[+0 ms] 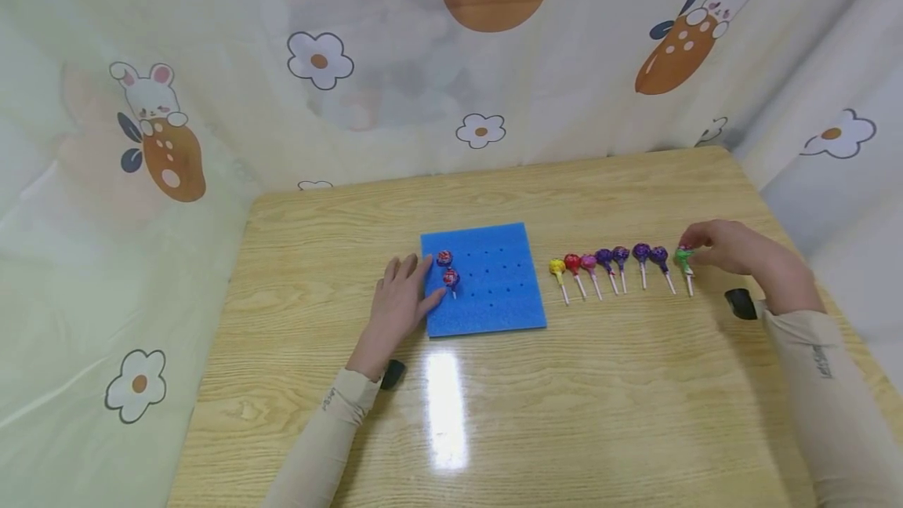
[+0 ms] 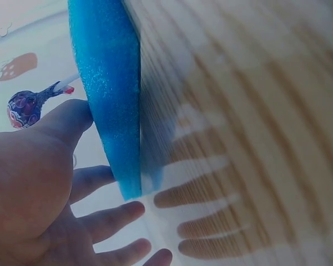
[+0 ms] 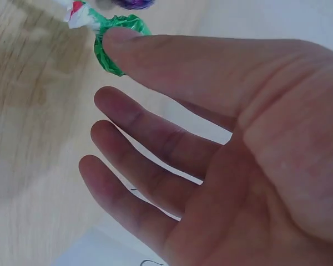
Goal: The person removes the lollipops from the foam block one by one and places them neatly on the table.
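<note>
Your right hand (image 1: 728,248) pinched a green lollipop (image 1: 682,256) while your left hand (image 1: 399,298), loosely spread, touched the blue foam (image 1: 481,282).

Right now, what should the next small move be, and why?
Probably lift the green-wrapped lollipop toward an open hole in the blue foam board: the right hand has its thumb on it, the left hand rests at the board's edge, and a purple-and-red lollipop stands stuck in the board.

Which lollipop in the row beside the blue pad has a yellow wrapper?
The leftmost lollipop, nearest the pad; no other there is yellow: next comes a red one, and a green one ends the row.
</note>
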The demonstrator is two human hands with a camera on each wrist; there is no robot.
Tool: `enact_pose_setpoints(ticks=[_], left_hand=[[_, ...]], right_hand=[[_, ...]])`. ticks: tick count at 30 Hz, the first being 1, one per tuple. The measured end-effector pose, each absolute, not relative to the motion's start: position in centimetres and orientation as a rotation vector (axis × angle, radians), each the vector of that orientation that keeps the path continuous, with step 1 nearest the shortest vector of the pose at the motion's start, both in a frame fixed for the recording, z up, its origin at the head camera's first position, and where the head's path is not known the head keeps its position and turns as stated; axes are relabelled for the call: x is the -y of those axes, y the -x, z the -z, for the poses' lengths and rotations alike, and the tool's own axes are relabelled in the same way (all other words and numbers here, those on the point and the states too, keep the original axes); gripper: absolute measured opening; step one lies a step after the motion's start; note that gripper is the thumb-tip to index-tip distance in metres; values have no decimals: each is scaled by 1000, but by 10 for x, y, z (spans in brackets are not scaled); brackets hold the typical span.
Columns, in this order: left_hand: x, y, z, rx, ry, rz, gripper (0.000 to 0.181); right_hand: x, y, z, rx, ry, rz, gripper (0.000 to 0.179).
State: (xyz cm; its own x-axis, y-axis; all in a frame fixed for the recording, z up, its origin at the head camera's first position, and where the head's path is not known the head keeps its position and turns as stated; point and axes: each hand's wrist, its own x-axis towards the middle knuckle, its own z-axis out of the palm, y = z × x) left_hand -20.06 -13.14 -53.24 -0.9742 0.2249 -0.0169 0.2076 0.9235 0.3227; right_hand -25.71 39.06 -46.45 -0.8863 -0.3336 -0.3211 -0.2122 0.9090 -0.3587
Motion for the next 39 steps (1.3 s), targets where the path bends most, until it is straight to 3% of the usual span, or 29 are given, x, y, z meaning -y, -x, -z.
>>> enact_pose_setpoints(ticks=[14,39], left_hand=[[131,201,532,-3028,-344,-511,69],[131,202,534,-3018,-333,-499,70]], right_hand=[[-394,269,478,-2680,364,440,23],[-391,262,474,-2691,346,490,41]])
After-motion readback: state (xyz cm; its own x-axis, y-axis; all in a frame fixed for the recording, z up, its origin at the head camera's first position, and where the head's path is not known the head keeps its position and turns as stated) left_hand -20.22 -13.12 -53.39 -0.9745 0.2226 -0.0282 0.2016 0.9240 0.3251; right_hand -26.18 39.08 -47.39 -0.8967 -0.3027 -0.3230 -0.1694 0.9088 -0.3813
